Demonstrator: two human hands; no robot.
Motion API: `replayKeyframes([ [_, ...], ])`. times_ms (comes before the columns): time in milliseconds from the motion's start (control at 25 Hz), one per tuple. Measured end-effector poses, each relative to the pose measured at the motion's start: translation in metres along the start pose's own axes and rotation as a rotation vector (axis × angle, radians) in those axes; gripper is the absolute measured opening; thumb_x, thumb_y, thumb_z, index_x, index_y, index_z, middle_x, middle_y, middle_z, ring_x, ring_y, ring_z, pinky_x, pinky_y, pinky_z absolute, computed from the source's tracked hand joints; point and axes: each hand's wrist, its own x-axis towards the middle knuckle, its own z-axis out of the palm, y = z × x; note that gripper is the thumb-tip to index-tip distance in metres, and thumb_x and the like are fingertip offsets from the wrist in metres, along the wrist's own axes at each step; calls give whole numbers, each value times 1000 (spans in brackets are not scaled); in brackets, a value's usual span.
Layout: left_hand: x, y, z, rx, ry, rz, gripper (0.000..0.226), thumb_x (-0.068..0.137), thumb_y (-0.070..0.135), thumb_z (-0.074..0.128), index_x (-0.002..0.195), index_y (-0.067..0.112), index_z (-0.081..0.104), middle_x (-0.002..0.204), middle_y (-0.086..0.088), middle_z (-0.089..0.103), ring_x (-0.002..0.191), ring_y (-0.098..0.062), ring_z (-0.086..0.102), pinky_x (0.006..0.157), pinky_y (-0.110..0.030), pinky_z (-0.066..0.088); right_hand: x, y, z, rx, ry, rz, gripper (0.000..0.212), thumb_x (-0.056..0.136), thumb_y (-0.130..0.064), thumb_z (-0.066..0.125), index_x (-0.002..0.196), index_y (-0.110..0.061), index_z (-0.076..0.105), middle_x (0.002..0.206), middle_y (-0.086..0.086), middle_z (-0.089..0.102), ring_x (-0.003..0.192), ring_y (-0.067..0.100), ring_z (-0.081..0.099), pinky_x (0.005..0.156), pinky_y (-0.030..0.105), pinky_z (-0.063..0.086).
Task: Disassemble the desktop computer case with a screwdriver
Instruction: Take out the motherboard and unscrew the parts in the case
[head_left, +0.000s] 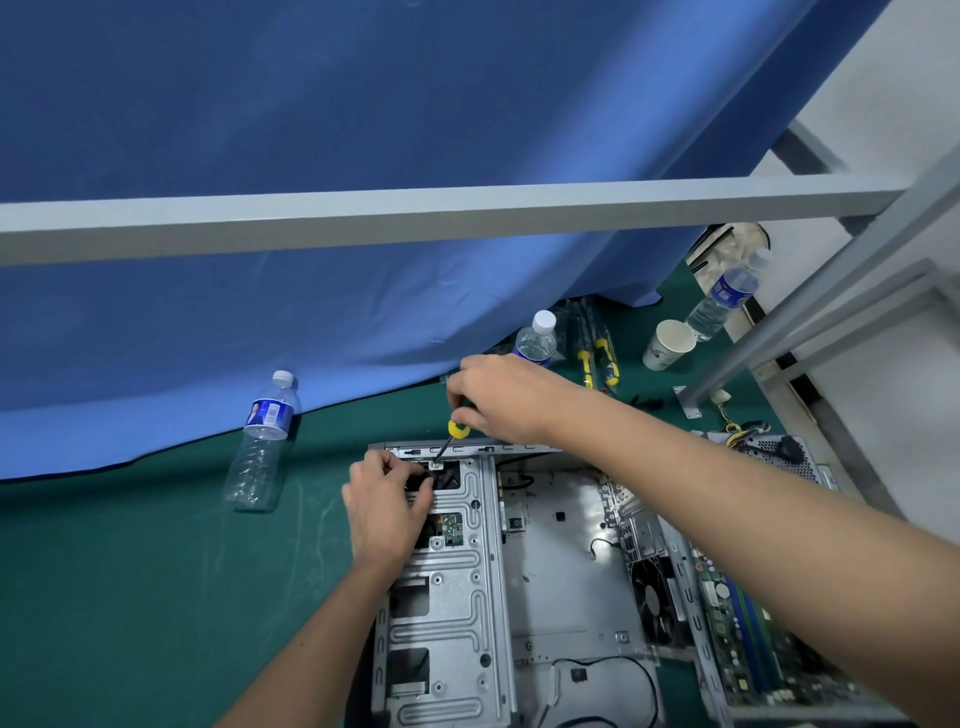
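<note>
Right hand (498, 397): grips screwdriver (453, 435), tip at case (467, 571) top edge
Left hand (387, 512): fingers curled, pinching a black part inside case

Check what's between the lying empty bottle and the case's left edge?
Bare green mat only, between the bottle and case, in the head view.

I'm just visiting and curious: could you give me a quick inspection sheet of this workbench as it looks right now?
Surface: green mat.
Job's things: open computer case; screwdriver tip at a bracket on its far edge.
Clutter: three water bottles, one lying flat; paper cup; spare screwdrivers.
Grips: right hand holds the screwdriver; left hand grips the case's drive cage.
Cables: black wire inside the case.
Surroundings: blue curtain, grey frame bar.
</note>
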Motion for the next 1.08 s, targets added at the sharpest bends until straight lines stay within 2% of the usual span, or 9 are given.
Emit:
replayKeyframes([
  [160, 0, -1, 2, 0, 11, 14, 17, 82, 33, 76, 95, 22, 76, 96, 6, 45, 94, -19, 42, 80, -31, 29, 3, -2, -1, -41, -9, -28, 21, 99, -27, 51, 104, -11, 64, 104, 7, 55, 91, 27, 58, 74, 34, 40],
  [440, 1, 1, 0, -14, -4, -20, 15, 83, 34, 75, 95, 26, 76, 96, 7, 46, 95, -20, 44, 83, -33, 32, 1, 2, -2, 0, 9, 18, 25, 100, -29, 49, 102, -10, 65, 103, 8, 57, 92, 28, 58, 84, 39, 46],
  [840, 1, 5, -2, -4, -2, -40, 13, 82, 33, 76, 94, 28, 76, 95, 6, 47, 94, -20, 46, 80, -34, 32, -2, 5, 7, 42, 28, 20, 23, 99, -29, 50, 102, -11, 65, 99, 4, 52, 89, 29, 57, 74, 33, 41],
  [1080, 2, 5, -2, 12, -4, -41, 15, 83, 35, 75, 95, 27, 76, 96, 6, 48, 95, -20, 46, 81, -35, 34, -1, 6, 4, 29, 45, 8, 23, 99, -29, 51, 100, -11, 65, 100, 6, 55, 89, 29, 58, 79, 36, 46],
])
